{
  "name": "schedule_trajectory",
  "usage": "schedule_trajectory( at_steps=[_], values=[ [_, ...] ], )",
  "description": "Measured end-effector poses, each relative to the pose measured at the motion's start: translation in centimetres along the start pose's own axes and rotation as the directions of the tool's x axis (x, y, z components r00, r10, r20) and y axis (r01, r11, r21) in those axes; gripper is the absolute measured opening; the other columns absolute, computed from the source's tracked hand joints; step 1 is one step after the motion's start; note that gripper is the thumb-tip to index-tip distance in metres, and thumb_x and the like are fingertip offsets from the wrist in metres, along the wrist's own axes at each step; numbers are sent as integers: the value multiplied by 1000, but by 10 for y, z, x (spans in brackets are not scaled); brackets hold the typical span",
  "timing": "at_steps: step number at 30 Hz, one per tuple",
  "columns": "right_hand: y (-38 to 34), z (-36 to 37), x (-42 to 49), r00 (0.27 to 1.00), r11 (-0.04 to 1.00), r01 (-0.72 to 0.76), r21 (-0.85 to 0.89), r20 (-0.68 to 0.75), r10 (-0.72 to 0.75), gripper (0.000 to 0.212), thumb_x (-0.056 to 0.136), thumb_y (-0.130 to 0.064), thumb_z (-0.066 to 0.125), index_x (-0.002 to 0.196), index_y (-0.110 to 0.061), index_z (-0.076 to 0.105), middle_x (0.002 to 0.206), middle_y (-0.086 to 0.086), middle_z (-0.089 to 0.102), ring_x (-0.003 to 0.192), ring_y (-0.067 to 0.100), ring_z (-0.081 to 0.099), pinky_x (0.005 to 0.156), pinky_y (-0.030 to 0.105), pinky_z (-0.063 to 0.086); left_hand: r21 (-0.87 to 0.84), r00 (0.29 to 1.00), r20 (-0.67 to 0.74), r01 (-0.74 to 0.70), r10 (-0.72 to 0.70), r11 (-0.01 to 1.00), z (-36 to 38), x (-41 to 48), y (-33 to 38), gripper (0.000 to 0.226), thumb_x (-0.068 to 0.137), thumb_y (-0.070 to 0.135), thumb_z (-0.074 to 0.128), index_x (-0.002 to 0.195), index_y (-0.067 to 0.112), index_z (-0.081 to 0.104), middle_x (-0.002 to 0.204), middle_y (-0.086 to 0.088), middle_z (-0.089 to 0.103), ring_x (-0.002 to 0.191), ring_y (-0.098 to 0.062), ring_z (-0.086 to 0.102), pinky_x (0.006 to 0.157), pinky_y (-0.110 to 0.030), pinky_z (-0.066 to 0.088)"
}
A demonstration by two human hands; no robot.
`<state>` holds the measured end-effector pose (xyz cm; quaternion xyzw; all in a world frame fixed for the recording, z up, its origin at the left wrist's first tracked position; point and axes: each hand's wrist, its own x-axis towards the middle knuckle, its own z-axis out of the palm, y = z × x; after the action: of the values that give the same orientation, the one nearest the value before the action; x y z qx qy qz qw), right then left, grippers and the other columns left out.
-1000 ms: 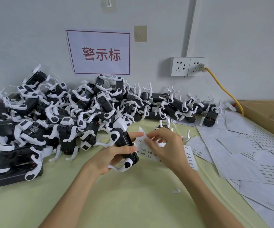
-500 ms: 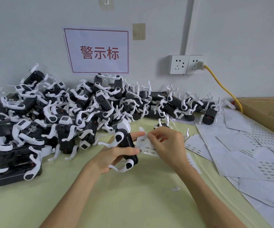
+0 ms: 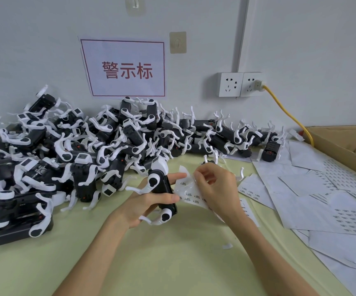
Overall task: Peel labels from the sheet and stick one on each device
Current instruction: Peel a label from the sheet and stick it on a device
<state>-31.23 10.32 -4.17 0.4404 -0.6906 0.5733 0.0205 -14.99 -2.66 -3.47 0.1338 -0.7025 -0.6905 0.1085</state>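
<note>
Your left hand [image 3: 142,206] grips a black-and-white device [image 3: 162,189], thumb across its lower body and forefinger stretched along the top edge, holding it just above the table [image 3: 151,263]. That same hand's thumb and forefinger tips also pin the left edge of the label sheet [image 3: 191,193], which hangs between your two hands. Your right hand [image 3: 217,186] is curled over the sheet, thumb and fingertips pinching at its upper part; whether a label is already lifted there you cannot tell, since the fingers cover the spot.

Behind the device you hold, a big heap of devices [image 3: 83,154] runs along the wall, from the left edge of the table to near the wall sockets [image 3: 241,84]. A yellow cable [image 3: 288,112] comes from the right socket down toward a cardboard box [image 3: 341,144]. To the right of your hands, loose paper sheets [image 3: 322,199] lie overlapping on the table. A small white scrap [image 3: 227,246] lies on the table beside your right forearm. A red-lettered sign [image 3: 125,69] is fixed to the wall above the heap.
</note>
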Motion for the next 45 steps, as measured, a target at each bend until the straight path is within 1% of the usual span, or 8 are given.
schedule_trajectory(
  at_steps=[6,11,16,19,31,38,42,45],
  values=[
    [-1,-7,4,992,984,-95,152,-66,106,18,96,-9,66,85,-22,69,71,-6,71,60,9,64,58,21,51,-41,980,-200,15,-23,999,-10,6,-4,66,58,43,88,122,43,72,123,7,71,107,-9,69,107,-37,48],
    [-4,-8,4,993,963,-119,241,3,122,17,95,-2,65,91,-17,72,81,-2,75,68,13,72,69,35,60,-175,907,-420,-116,33,978,-20,9,-5,55,53,40,91,105,29,77,109,1,69,89,-8,67,89,-30,53],
    [-5,-7,2,992,965,-119,233,70,105,41,89,8,56,101,-30,69,87,0,73,73,16,74,72,45,58,-306,960,-236,-217,147,927,-17,6,1,24,72,26,84,93,22,73,135,-11,68,126,-23,64,102,-38,51],
    [-5,-6,1,987,952,-121,280,137,85,38,90,2,60,107,-30,68,89,1,73,77,19,73,74,40,59,-283,981,-120,-181,152,942,-9,3,3,21,78,25,79,96,22,68,140,-10,65,133,-25,59,105,-40,46],
    [-2,0,-1,989,993,-19,119,147,2,32,88,-3,73,111,-25,68,82,-12,70,76,11,65,72,18,52,-186,993,-77,-104,91,977,4,0,5,39,74,29,81,106,16,62,136,-11,67,129,-25,62,112,-45,42],
    [2,1,-1,996,996,-18,82,83,11,30,87,-7,75,104,-30,67,83,-16,70,70,9,62,67,16,50,-175,991,-71,-122,111,977,6,-1,6,28,76,32,79,100,25,67,132,-10,70,123,-22,65,98,-34,52],
    [0,-1,2,979,974,-165,153,147,143,7,97,-19,66,100,-22,72,87,-7,74,70,9,68,71,27,56,-233,989,-62,-145,134,962,10,1,3,31,79,26,79,106,22,66,135,-12,68,127,-29,63,95,-31,55],
    [-2,-6,3,873,817,-453,355,362,327,35,108,-26,45,101,-6,73,92,8,77,77,17,70,77,33,54,-304,983,-60,-181,171,935,14,3,2,31,80,22,78,109,21,67,139,-12,65,128,-32,62,96,-32,55]
  ],
)
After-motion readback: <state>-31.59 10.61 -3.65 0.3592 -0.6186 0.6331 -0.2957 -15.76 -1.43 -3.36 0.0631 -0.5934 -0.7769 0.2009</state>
